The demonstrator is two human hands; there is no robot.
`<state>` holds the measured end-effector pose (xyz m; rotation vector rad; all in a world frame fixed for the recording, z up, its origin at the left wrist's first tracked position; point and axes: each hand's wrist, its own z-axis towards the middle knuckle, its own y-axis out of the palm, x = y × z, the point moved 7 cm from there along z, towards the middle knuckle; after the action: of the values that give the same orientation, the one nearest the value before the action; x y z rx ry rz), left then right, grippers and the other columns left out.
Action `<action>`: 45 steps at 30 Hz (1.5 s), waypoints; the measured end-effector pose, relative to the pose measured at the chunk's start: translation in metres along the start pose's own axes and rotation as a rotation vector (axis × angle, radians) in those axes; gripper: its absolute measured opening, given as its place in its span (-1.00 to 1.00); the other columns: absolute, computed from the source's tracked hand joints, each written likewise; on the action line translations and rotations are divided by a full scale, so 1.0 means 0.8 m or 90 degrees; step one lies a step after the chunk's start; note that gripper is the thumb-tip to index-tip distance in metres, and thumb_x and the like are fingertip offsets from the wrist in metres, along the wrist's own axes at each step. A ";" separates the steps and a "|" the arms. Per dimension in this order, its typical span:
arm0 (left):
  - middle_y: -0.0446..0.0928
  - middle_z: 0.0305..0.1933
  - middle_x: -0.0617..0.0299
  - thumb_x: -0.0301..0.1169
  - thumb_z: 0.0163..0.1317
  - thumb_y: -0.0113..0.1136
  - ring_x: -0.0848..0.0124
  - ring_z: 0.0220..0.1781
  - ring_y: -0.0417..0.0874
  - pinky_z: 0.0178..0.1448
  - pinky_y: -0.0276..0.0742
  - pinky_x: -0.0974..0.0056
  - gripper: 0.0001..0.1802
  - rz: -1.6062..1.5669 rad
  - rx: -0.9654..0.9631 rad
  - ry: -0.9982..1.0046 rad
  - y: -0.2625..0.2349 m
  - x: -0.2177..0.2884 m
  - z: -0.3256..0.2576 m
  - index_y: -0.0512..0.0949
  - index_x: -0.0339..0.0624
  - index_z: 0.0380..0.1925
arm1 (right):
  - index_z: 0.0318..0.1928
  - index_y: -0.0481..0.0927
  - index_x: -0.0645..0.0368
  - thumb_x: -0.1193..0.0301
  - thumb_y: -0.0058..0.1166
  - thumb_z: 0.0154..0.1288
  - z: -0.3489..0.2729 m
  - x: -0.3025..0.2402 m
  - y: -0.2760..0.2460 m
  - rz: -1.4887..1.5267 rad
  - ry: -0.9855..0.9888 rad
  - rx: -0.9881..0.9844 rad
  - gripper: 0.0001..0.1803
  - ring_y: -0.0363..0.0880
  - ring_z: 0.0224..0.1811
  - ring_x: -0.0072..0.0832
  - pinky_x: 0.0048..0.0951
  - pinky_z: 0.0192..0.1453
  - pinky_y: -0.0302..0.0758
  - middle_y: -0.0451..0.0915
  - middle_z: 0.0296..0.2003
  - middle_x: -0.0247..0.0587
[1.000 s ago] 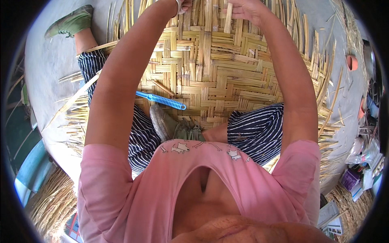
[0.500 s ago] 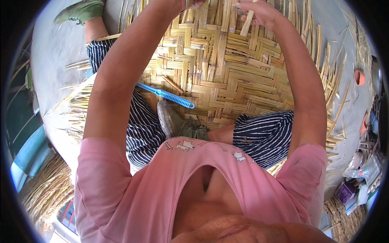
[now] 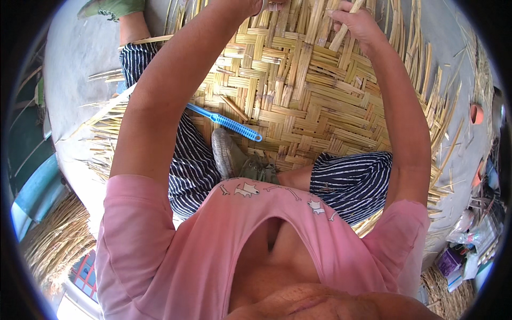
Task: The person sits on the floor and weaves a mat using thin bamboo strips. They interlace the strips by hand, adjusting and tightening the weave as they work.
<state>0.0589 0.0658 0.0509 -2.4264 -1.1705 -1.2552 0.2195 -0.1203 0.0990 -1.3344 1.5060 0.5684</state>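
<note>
Nearest the camera, pink shirt (image 3: 176, 250) fills the lower frame, small animal prints along its neckline. Just beyond it, striped trousers (image 3: 349, 184) cover both legs; one leg is folded in so a grey-green shoe (image 3: 232, 157) rests sole-side up on the mat, close to the shirt. Woven bamboo mat (image 3: 320, 112) spreads under and past the legs, flat strips in a crossed weave, loose strip ends fanning out at left and right edges. Blue comb-like plastic tool (image 3: 226, 121) lies on the mat just beyond the shoe, slanted, touching neither hand. Both forearms reach up and away over the mat. Right hand (image 3: 357, 24) near the top edge is clenched around a bamboo strip (image 3: 341, 34), which sticks up tilted from the weave. Left hand (image 3: 256, 5) is mostly cut off by the top edge, so cannot tell whether it grips anything; it sits at the mat's far part, just left of the right hand. Second shoe (image 3: 114, 8), green, is at top left on the grey concrete floor (image 3: 80, 69). Straw pile (image 3: 53, 245) lies lower left, clutter of bags at lower right.
</note>
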 end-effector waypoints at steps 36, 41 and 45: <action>0.60 -0.31 0.05 -0.34 0.49 -0.04 0.18 -0.42 0.61 -0.41 0.59 0.04 -0.76 -0.192 0.140 0.010 -0.025 -0.045 -0.027 0.55 -0.25 -0.10 | 0.03 0.63 0.17 0.30 0.17 0.45 -0.024 -0.026 0.018 0.467 0.002 -0.115 -0.73 0.71 -0.19 -0.34 -0.25 -0.12 0.68 0.72 -0.16 -0.20; 0.66 -0.20 -0.05 -0.37 0.51 -0.08 0.11 -0.29 0.73 -0.33 0.74 -0.02 -0.70 -0.115 0.019 -0.030 0.007 -0.021 -0.044 0.56 -0.34 -0.02 | -0.07 0.63 0.12 -0.11 -0.06 0.55 0.001 -0.045 -0.008 0.633 -0.043 -0.135 -0.47 0.73 -0.20 -0.28 -0.23 -0.15 0.68 0.74 -0.15 -0.14; 0.69 -0.18 -0.05 -0.37 0.55 -0.14 0.15 -0.23 0.77 -0.28 0.82 0.10 -0.67 -0.099 -0.045 -0.057 0.026 -0.008 -0.056 0.56 -0.35 0.02 | 0.04 0.62 0.24 -0.15 -0.16 0.58 0.016 -0.054 -0.010 0.653 -0.024 -0.182 -0.35 0.75 -0.18 -0.22 -0.18 -0.12 0.74 0.74 -0.16 -0.07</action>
<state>0.0437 0.0270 0.0784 -2.5079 -1.3870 -1.2603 0.2264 -0.0923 0.1344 -0.6385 2.0813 1.4764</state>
